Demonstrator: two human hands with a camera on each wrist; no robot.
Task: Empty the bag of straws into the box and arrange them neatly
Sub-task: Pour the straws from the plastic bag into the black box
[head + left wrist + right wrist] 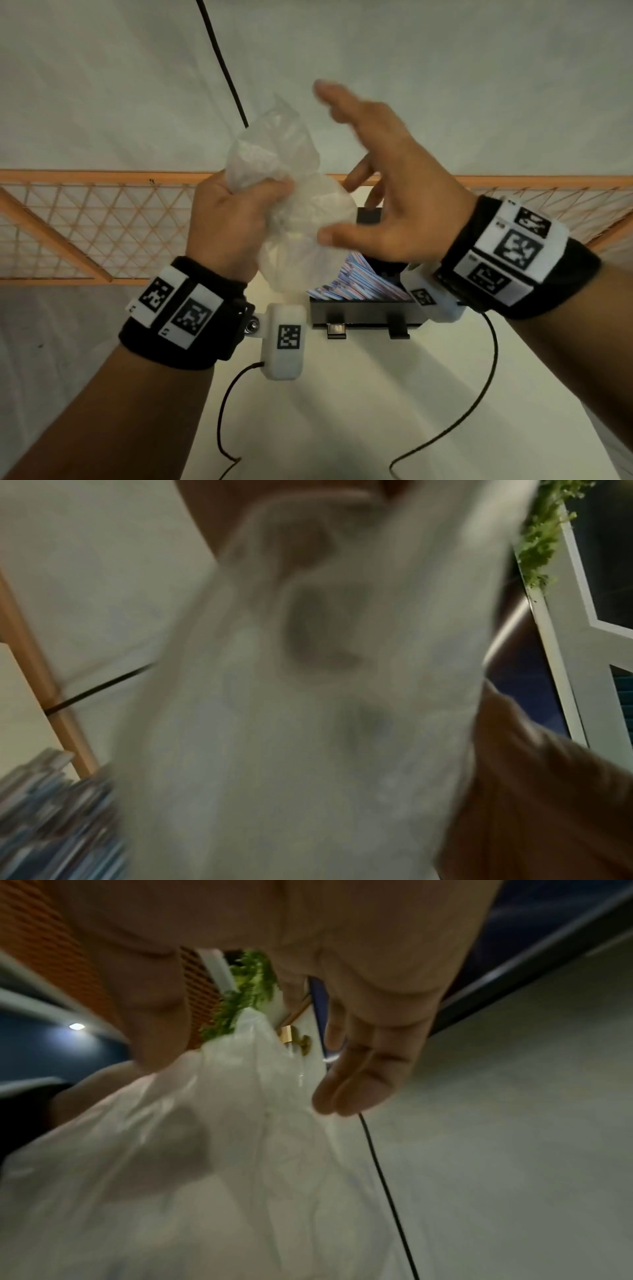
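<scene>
Bag (287,192) in left hand (229,219)

crumpled bag (291,205) hanging over the box (363,310) mouth, straws (356,282) filling it, table (342,411) bare nearside

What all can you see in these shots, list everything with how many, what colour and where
plastic bag: one, clear whitish, crumpled, gripped in the left hand above the box
straws: many, striped red, blue and white, piled loosely and slanted in the box
box: one, black, open, on the table below the hands, two clasps on its near side
table: one, cream, under the box
lattice rail: one, orange, behind the table
cables: several, black, one against the wall, others trailing from the wrist cameras
green foliage: a patch, wrist views only
left hand: fingers curled round the bag
right hand: fingers spread, beside the bag, holding nothing
wrist bands: two, black with white coded tags
</scene>
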